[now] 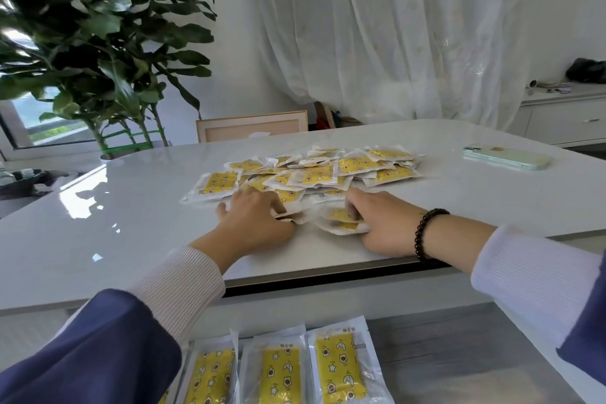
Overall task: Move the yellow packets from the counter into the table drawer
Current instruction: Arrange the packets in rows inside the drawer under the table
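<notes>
The yellow packets (314, 170) lie in a loose, overlapping heap on the white table (131, 207), most of them still waiting to go, while three more (278, 371) already sit side by side, face up and aligned, in the open drawer (459, 364) just below the table's near edge. Each is a clear, crinkly sachet with white borders and a yellow panel printed with small cartoon figures and stars; they look thin, light and slippery, so they probably slide over one another easily. The right hand (383, 226) grips a small bundle of packets (341, 223) at the heap's near edge, its fingers curled round them, seemingly gathering several for one trip. The left hand (255, 223) rests on the pile beside it, fingers bent over a packet edge, though whether it truly pinches one I cannot tell. A pale green phone (506, 157) lies well apart on the table, to the right.
</notes>
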`<action>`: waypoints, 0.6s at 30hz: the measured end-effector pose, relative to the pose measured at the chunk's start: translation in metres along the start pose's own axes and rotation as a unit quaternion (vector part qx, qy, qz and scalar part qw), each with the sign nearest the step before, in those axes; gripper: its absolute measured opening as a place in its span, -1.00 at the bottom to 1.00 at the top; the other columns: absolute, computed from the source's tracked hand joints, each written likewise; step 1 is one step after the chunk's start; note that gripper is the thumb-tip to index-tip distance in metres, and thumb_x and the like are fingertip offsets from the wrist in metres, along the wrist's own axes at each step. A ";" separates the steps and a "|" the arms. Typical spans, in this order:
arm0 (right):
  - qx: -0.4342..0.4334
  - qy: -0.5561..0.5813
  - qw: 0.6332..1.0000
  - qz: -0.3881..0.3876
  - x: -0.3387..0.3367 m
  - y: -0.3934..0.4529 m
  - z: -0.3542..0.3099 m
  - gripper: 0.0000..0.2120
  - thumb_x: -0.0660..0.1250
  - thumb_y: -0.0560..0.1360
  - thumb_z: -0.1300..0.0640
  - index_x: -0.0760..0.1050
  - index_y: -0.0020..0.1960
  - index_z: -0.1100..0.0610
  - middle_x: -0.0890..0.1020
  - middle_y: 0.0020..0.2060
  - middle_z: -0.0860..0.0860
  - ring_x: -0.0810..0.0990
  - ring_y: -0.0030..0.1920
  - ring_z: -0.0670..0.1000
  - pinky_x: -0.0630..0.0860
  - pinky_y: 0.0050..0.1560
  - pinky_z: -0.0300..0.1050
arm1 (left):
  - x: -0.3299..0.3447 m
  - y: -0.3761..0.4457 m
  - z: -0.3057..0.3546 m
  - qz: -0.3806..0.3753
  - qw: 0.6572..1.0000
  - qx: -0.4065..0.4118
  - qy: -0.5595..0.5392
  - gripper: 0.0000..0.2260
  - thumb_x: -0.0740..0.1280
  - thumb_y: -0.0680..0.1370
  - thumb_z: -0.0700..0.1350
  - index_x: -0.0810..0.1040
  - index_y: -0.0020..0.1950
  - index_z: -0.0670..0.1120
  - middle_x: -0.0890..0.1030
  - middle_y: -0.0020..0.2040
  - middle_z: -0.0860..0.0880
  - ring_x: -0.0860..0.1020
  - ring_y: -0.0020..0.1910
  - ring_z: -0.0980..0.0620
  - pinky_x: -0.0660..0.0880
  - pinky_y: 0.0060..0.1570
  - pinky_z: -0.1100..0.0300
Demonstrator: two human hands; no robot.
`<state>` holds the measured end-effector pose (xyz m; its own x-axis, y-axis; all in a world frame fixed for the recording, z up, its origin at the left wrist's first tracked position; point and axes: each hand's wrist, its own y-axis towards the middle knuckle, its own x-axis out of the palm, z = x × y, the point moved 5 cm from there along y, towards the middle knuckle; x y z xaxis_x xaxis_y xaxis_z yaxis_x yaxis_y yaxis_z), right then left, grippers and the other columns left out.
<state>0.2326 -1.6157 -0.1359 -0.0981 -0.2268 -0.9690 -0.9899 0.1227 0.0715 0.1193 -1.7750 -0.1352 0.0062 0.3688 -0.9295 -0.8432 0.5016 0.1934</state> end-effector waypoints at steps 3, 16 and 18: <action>0.035 0.033 0.999 0.013 0.003 0.007 0.011 -0.40 0.19 0.45 0.30 0.08 0.42 0.03 0.53 0.06 0.13 0.53 -0.08 0.11 0.53 -0.07 0.01 | 0.008 -0.003 -0.008 -0.067 0.996 -0.028 -0.047 -0.60 0.38 0.41 0.23 0.37 0.10 0.07 0.41 0.23 0.00 0.40 0.16 -0.04 0.35 0.27 -0.05; 0.008 0.368 0.894 0.256 -0.007 0.002 0.026 -0.50 0.17 0.49 0.37 0.27 0.35 0.00 0.51 -0.09 -0.02 0.46 -0.21 -0.11 0.35 -0.29 -0.30 | -0.006 -0.016 -0.032 0.069 0.869 -0.039 -0.489 -0.84 0.30 0.43 -0.04 0.46 0.00 0.07 0.57 -0.04 -0.04 0.56 0.02 -0.09 0.44 0.04 0.05; 0.023 0.466 0.846 0.257 -0.010 0.003 0.030 -0.55 0.22 0.45 0.36 0.35 0.30 0.08 0.53 -0.07 -0.03 0.49 -0.13 -0.06 0.44 -0.26 -0.31 | -0.010 -0.018 -0.034 0.108 0.863 -0.032 -0.493 -0.80 0.37 0.47 -0.13 0.39 -0.03 0.08 0.51 -0.08 -0.08 0.50 -0.11 -0.10 0.43 -0.12 0.07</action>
<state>0.2335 -1.5839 -0.1335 -0.5737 -0.7933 -0.2039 -0.7893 0.4689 0.3964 0.1162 -1.8139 -0.1405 0.2737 0.9503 -0.1482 -0.9096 0.3058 0.2812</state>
